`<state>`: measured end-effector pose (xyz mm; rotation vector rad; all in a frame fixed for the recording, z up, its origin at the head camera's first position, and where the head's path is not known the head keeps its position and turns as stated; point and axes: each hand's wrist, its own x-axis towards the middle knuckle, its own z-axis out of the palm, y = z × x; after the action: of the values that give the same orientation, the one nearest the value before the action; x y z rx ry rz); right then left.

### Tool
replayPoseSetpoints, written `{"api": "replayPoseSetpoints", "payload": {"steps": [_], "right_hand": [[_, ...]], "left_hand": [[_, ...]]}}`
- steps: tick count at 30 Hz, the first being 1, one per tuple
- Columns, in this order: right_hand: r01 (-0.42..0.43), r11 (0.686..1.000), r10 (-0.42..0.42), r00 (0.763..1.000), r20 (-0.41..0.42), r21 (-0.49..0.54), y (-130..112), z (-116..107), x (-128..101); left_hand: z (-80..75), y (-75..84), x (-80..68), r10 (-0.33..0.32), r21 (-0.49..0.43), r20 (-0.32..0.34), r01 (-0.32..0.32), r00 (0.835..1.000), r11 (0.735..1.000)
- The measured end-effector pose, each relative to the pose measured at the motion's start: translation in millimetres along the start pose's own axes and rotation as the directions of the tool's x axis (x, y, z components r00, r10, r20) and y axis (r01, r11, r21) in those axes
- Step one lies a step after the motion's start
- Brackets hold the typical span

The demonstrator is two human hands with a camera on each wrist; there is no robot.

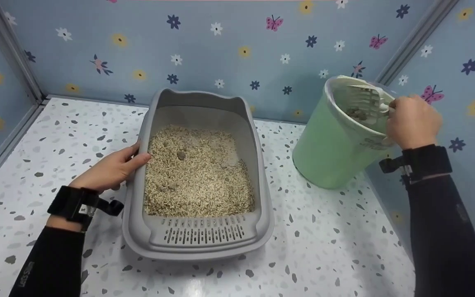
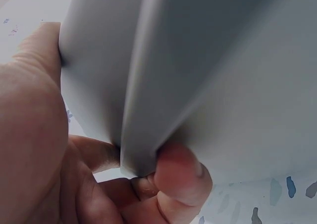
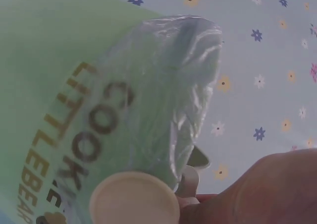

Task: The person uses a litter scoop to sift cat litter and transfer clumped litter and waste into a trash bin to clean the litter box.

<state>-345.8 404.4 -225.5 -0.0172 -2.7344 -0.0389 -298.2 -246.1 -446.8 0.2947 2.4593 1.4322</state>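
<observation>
A grey plastic litter box with rounded corners and a raised back (image 1: 208,251) sits at the centre of the frame on a white, grey-speckled bench (image 1: 303,239). Its front ledge is pierced by rows of narrow slots. Inside lies a bed of sandy-beige granular litter (image 1: 202,185), uneven on top, thinning to a smoother grey patch at its upper right; a small dark brown clump (image 1: 181,155) rests towards its upper left.

At the left of the frame, the left hand (image 1: 114,167) has its grip closed round the box's side rim, thumb above and fingertips curled beneath.

At the upper right, the right hand (image 1: 414,121) has a closed grip on the handle of a whitish slotted scoop (image 1: 371,101), whose head is inside the mouth of a pale green round bin (image 1: 332,148). Grey-brown lumps (image 1: 357,114) show by the head; whether they lie on it or below, I cannot tell. A clear, crinkled plastic liner (image 3: 168,70) folds over the bin's rim, overlapping printed brown lettering (image 3: 91,135).
</observation>
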Motion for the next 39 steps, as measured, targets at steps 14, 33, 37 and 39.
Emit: {"api": "replayPoseSetpoints", "payload": {"steps": [14, 33, 37, 39], "right_hand": [[0.018, 1.000, -0.015, 0.993, -0.121, 0.025, -20, -16, -16], [0.361, 0.897, -0.392, 0.917, 0.077, 0.256, -224, 0, -42], [0.444, 0.877, -0.475, 0.857, 0.199, 0.183, -273, 34, -38], [0.511, 0.851, -0.526, 0.825, 0.209, 0.123, -294, 53, -36]], "left_hand": [[0.7, 0.9, 0.1, 0.006, 0.011, 0.002, -0.006, 1.000, 1.000], [-0.9, 2.1, -1.6, -0.005, -0.017, 0.006, 0.005, 1.000, 1.000], [-0.4, 1.3, -1.2, -0.010, -0.011, 0.009, 0.010, 1.000, 1.000], [-0.3, 2.0, -1.4, -0.017, -0.017, 0.007, 0.017, 1.000, 1.000]]}}
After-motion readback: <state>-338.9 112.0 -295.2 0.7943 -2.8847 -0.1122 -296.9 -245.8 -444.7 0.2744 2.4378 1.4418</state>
